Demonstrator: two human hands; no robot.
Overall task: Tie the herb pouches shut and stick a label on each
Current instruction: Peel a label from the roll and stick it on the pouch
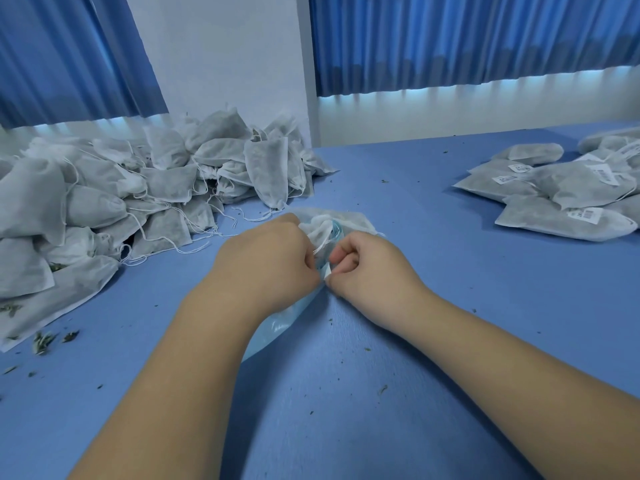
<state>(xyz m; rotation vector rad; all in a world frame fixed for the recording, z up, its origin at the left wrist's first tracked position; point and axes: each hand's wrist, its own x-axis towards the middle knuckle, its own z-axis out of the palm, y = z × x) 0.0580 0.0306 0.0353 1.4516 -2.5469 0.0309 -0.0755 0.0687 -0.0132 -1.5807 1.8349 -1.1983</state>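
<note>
R hand [367, 265] curled, pinching a small white label [327, 273]. L hand [270, 258] curled on the blue strip [277, 327] running under its wrist. The pouch [332, 220] sits just past both fists. Untied pile [138, 188] is left of L hand, labelled pouches [561, 199] well right of R.

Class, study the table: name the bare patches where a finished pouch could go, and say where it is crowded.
Bare table lies between the right hand and the labelled pouches, and between the forearms nearer the edge. Crowded: the unlabelled heap at left, and centre, where the left hand and right pinch the label strip by a pouch.
</note>
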